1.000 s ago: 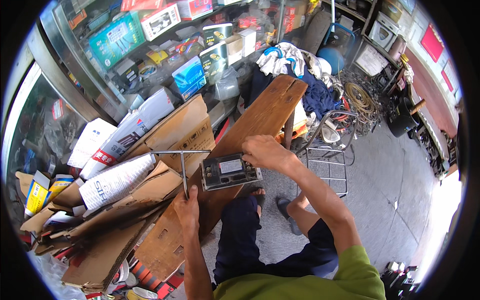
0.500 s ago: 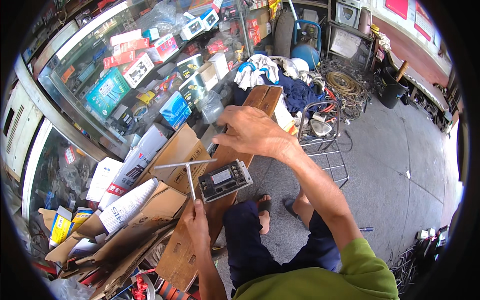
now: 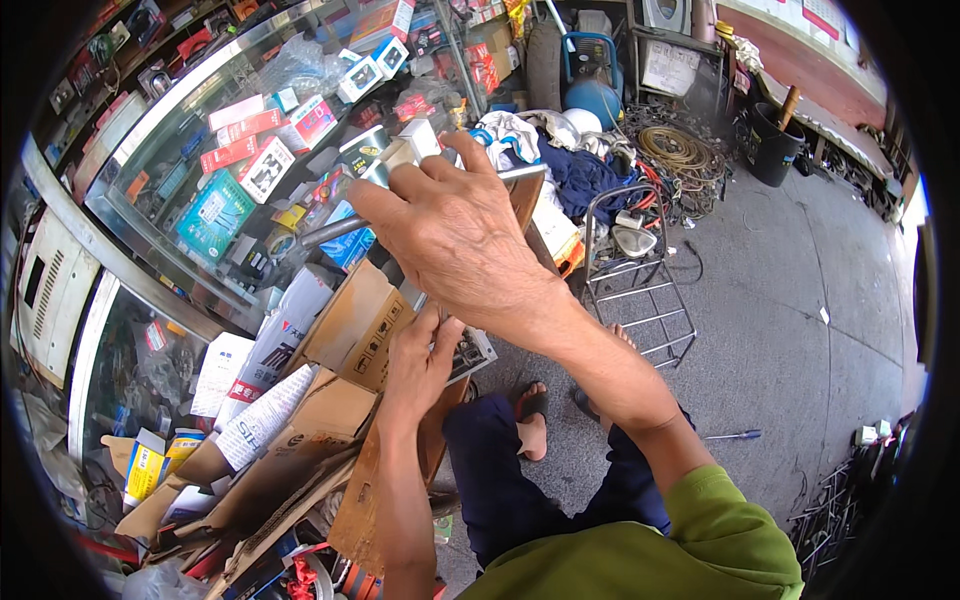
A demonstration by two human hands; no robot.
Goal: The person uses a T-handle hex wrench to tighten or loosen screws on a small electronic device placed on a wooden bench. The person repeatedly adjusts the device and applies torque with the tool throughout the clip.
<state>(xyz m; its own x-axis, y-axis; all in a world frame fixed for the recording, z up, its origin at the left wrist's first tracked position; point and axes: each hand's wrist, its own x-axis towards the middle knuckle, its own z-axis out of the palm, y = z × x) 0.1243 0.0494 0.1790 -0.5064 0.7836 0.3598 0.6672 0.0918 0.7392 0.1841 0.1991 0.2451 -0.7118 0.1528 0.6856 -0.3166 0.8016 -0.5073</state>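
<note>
A metal T-handle wrench (image 3: 330,225) is raised over the wooden bench (image 3: 365,510). My right hand (image 3: 460,240) lies over its crossbar with bent fingers wrapped on it. Below, my left hand (image 3: 422,360) is closed around the upright shaft, which is largely hidden by my right hand. A black electronic module with a metal base (image 3: 472,352) is on the bench just right of my left hand, partly hidden by both hands.
A glass showcase full of small boxes (image 3: 180,190) and folded cardboard (image 3: 300,440) line the left. Clothes (image 3: 580,175), coiled hoses (image 3: 670,150), a wire rack (image 3: 640,300) and a black bucket (image 3: 768,145) stand or lie beyond. A screwdriver (image 3: 745,435) lies on the floor.
My right hand has left the module and moved up and left onto the wrench's crossbar. The wrench has risen, with my left hand higher on the bench side, covering part of the module.
</note>
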